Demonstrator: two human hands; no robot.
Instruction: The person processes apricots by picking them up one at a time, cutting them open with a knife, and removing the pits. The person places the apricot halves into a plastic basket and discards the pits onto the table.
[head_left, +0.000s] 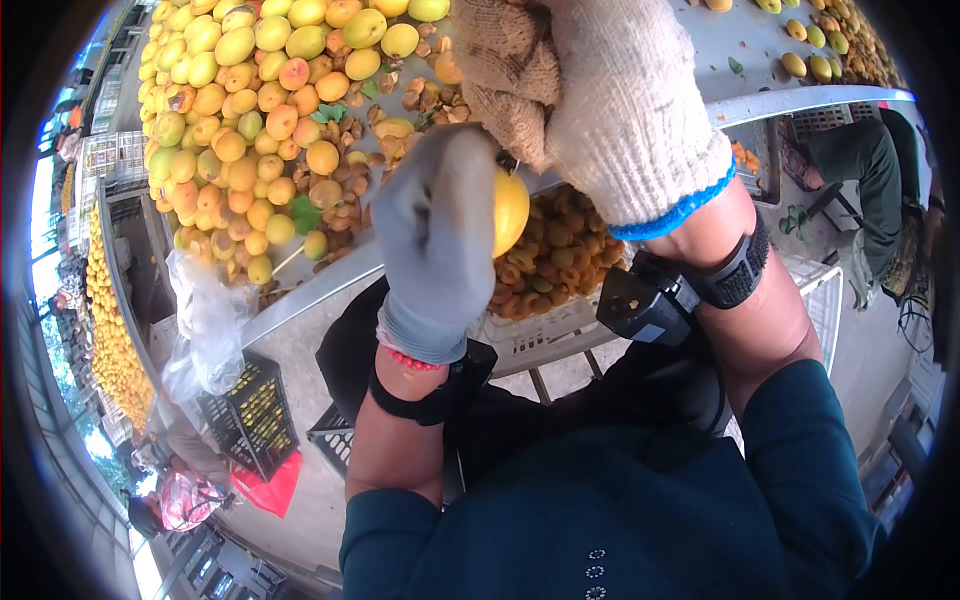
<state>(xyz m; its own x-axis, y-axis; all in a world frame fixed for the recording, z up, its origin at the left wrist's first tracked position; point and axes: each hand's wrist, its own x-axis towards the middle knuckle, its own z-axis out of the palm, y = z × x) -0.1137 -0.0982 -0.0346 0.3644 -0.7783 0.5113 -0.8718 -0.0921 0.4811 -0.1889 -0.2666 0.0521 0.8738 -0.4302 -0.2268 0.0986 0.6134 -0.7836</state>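
My left hand (432, 215), in a grey coated glove, is closed around a yellow apricot (510, 212). Part of the fruit sticks out on the right side of the fingers. Close above it, my right hand (590, 90) wears a cream knitted glove with a blue cuff and brown-stained fingers. Those fingers are curled shut, and a thin dark tip shows below them beside the apricot; whatever they grip is mostly hidden. Beneath both hands sits a white plastic basket (530, 345) filled with cut apricot halves (560, 250).
Whole apricots (240, 130) are heaped on the metal table (320, 296) at left, with pits and scraps beside them. A clear plastic bag (205, 325) hangs off its edge above a black crate (250, 415). Another person's leg (855, 165) is at right; more fruit lies far left.
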